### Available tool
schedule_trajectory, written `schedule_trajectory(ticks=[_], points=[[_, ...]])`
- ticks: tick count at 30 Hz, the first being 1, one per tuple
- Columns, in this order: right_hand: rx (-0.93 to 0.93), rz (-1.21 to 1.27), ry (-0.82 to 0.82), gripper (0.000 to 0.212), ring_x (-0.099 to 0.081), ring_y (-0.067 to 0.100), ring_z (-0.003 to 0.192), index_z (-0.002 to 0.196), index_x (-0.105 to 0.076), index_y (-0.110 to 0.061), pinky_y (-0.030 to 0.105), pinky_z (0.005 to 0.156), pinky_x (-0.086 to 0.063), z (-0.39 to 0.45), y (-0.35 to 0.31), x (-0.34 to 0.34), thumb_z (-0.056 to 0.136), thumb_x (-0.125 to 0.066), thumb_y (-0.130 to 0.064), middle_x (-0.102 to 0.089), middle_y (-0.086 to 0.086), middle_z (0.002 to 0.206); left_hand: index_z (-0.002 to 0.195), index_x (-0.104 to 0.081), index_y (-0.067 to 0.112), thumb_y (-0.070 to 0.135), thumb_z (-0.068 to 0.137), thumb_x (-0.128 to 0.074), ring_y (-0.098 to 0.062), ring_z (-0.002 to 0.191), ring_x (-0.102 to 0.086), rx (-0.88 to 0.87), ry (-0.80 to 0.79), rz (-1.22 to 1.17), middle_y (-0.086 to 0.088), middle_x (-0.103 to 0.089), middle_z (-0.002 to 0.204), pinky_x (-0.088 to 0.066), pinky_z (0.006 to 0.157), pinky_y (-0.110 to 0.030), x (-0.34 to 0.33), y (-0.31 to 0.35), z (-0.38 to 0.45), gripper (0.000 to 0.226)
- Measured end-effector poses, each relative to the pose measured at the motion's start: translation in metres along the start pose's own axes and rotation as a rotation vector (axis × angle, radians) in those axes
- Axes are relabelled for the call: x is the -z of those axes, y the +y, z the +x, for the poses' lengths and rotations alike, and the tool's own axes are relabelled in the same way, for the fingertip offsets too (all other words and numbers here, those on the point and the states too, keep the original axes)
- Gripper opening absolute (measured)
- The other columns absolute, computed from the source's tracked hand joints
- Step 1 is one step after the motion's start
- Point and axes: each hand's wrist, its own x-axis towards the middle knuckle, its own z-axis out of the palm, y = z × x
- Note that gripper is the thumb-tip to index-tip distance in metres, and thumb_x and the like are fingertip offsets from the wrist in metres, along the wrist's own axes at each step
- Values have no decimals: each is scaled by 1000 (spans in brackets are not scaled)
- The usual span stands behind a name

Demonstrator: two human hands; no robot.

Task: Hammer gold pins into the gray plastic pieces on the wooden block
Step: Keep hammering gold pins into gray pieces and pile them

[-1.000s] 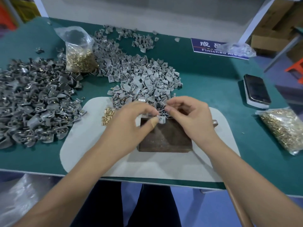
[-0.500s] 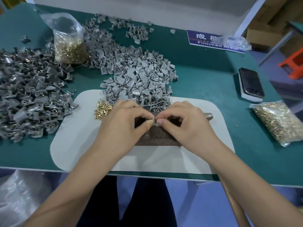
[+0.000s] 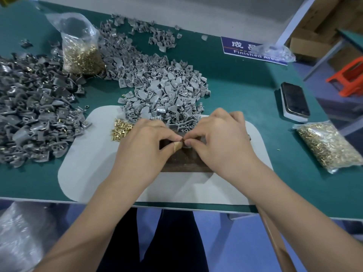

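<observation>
Both grips narrow: left hand and right hand pinched something tiny over the wooden block; seat it straight before hammering.

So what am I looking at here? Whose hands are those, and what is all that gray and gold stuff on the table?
There is no machine here. A person wears a camera on the head, so you look down at their own two hands. The left hand and the right hand meet fingertip to fingertip over a dark wooden block, pinching something tiny that is too small to make out. The block sits on a pale mat on a green table. The light gray pile is plastic pieces. The darker pile on the left looks like more of them. The shiny bits are loose gold pins, with more in two clear bags. A phone lies to the right.
</observation>
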Motion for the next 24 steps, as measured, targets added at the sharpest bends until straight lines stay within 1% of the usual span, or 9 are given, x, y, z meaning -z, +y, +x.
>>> schedule_trajectory(ticks=[3,6,10,12,14,16,18,20,24], points=[[39,-170,-27,19,-42,16,104,92,-75,-40,39,84,-18,3,-9,2,97,-57,-43,-69,-14,90,92,-80,34,33,82,-81,-17,95,-52,-2,2,25,19,-63,85,-48,80,-41,0,0,1,10],[48,-175,-38,18,-42,16,103,92,-75,-40,39,83,-17,4,-9,3,97,-58,-44,-69,-14,91,92,-79,35,35,83,-80,-15,96,-51,0,-5,30,20,-62,86,-47,80,-40,0,-1,1,9],[-14,50,-23,10,-44,14,97,86,-75,-46,39,87,-26,1,2,-2,92,-68,-44,-62,-20,76,95,-75,37,37,85,-76,-12,101,-50,6,21,5,20,-68,94,-47,83,-41,-1,0,-6,10],[-67,176,-27,8,-51,12,94,81,-72,-48,38,88,-32,0,5,-4,88,-73,-43,-58,-24,71,96,-74,37,39,86,-74,-10,101,-49,16,46,-1,22,-69,94,-49,79,-40,-2,1,-8,10],[-100,250,-10,9,-57,10,89,79,-70,-47,40,91,-41,-1,6,-7,84,-77,-42,-63,-23,72,96,-73,38,40,87,-74,-7,102,-46,26,56,16,23,-68,94,-48,77,-38,-4,2,-9,9],[-112,262,6,10,-56,8,81,76,-70,-45,41,91,-44,-1,7,-9,82,-78,-42,-61,-23,68,95,-71,39,40,87,-74,-5,102,-44,23,52,43,22,-67,94,-44,73,-34,-4,3,-8,8],[-100,229,-6,10,-54,10,81,76,-70,-44,39,88,-42,-1,6,-10,83,-76,-42,-60,-20,68,95,-70,39,37,88,-74,-6,102,-44,8,43,70,22,-65,94,-40,70,-32,-5,3,-7,8],[-56,162,-30,9,-55,14,90,79,-70,-42,35,85,-35,1,4,-8,87,-73,-40,-66,-16,78,95,-69,37,35,88,-73,-6,101,-42,-2,45,80,21,-64,95,-37,69,-31,-6,2,-7,9],[5,-19,-44,9,-50,18,103,88,-74,-36,36,83,-26,5,-5,-1,93,-67,-38,-69,-10,91,95,-71,37,33,87,-75,-6,99,-41,-9,31,47,21,-65,95,-42,73,-34,-6,-2,-5,10]])
